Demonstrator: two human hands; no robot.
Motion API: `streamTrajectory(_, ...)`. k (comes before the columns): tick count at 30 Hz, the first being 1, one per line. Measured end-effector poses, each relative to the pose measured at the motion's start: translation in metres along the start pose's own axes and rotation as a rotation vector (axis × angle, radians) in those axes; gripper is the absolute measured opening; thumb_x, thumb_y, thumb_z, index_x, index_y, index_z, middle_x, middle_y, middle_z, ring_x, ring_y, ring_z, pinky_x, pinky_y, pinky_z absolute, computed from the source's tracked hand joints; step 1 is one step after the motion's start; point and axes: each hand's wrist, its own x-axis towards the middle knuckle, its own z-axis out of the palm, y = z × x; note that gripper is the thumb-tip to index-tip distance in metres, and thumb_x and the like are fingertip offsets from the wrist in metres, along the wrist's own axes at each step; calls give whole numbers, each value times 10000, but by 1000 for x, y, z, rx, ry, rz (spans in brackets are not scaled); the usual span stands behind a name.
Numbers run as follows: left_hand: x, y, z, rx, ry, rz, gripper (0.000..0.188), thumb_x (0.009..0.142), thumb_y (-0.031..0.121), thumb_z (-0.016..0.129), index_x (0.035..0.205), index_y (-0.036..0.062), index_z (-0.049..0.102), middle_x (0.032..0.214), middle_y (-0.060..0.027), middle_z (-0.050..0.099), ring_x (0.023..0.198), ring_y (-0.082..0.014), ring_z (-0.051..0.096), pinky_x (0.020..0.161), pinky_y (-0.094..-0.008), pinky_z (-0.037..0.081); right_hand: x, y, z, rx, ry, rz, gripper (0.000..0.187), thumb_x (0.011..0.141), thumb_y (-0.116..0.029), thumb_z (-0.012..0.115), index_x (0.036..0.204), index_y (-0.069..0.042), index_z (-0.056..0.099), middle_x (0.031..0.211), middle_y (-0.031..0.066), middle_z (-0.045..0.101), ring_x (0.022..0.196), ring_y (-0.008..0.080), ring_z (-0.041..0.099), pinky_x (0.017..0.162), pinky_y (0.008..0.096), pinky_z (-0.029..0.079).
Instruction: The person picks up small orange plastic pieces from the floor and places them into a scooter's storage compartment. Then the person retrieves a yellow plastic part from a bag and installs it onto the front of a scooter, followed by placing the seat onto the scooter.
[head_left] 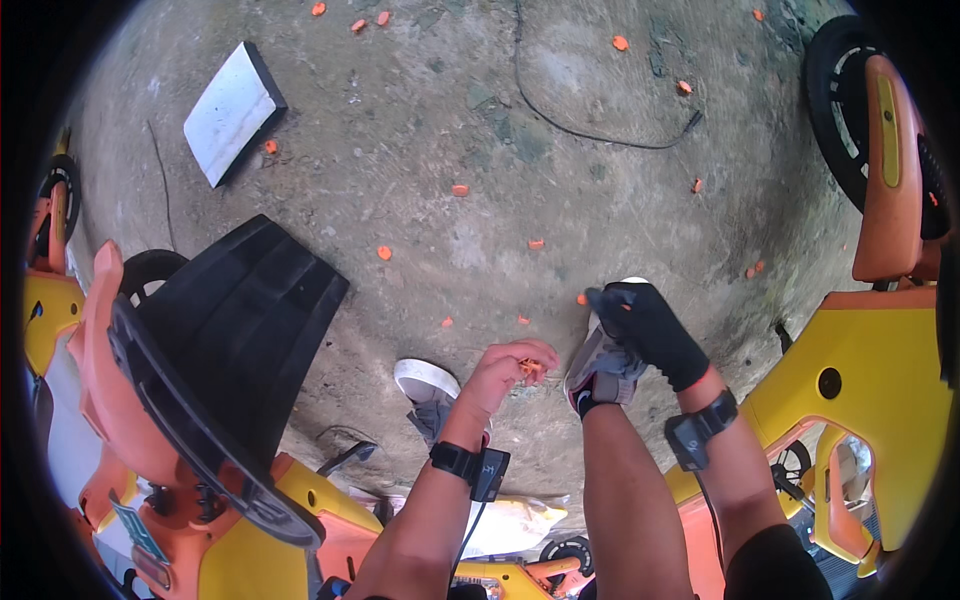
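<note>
My left hand (512, 372) is bare, its fingers curled around small orange plastic pieces (529, 367), low over the concrete floor between my shoes. My right hand (648, 328) wears a dark glove and is above my right shoe (603, 362). Its fingers bend together, pointing left, and a speck of orange shows among them; what they hold is too small to make out. Just left of these fingertips lies an orange piece (582, 299) on the floor. Two more, an orange piece (523, 320) and another orange piece (447, 321), lie ahead of my left hand.
Several orange pieces (460, 190) are scattered over the concrete floor (400, 130). A black bin-like object (245, 310) leans at the left, near a white-topped block (232, 115). A dark cable (590, 134) curves ahead. Yellow-orange vehicles (845, 350) stand on both sides; my left shoe (428, 390) is close.
</note>
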Motion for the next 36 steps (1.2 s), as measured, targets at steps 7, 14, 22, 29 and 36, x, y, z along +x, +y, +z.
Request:
streamTrajectory(7, 19, -8, 3, 1195, 428, -84, 391, 934, 390, 604, 777, 37, 539, 788, -77, 684, 619, -246, 637, 563, -381, 488, 23, 50, 51, -913, 278, -161, 407, 834, -492, 683, 864, -101, 574, 725, 118, 641, 662, 300, 672, 550, 406, 505)
streamTrajectory(14, 45, -40, 10, 1574, 682, -196, 470, 916, 495, 612, 1036, 69, 453, 754, -111, 681, 673, -347, 675, 594, -467, 533, 30, 70, 57, -1035, 253, -235, 290, 874, -375, 661, 871, -102, 562, 733, 100, 604, 660, 277, 638, 546, 401, 489)
streamTrajectory(22, 20, -51, -4, 1234, 795, 16, 154, 958, 236, 528, 924, 86, 516, 734, -98, 654, 628, -267, 661, 506, -389, 498, 35, 77, 61, -1228, 201, -266, 177, 906, -258, 607, 885, -87, 565, 746, 105, 593, 693, 275, 629, 558, 406, 492)
streamTrajectory(29, -54, -13, -52, -355, 563, 25, 176, 825, 56, 403, 895, 36, 564, 726, -125, 562, 538, -171, 472, 493, -278, 377, 23, 36, 33, -680, -126, -234, 201, 871, -237, 625, 874, -36, 624, 750, 156, 680, 670, 301, 681, 609, 421, 521)
streamTrajectory(36, -68, 33, -82, 121, 298, 11, 150, 737, 38, 432, 732, -17, 572, 795, -139, 589, 675, -162, 501, 633, -258, 388, -13, -13, 21, 443, -286, -146, 121, 868, -110, 677, 919, -17, 619, 867, 58, 659, 817, 186, 625, 783, 324, 497)
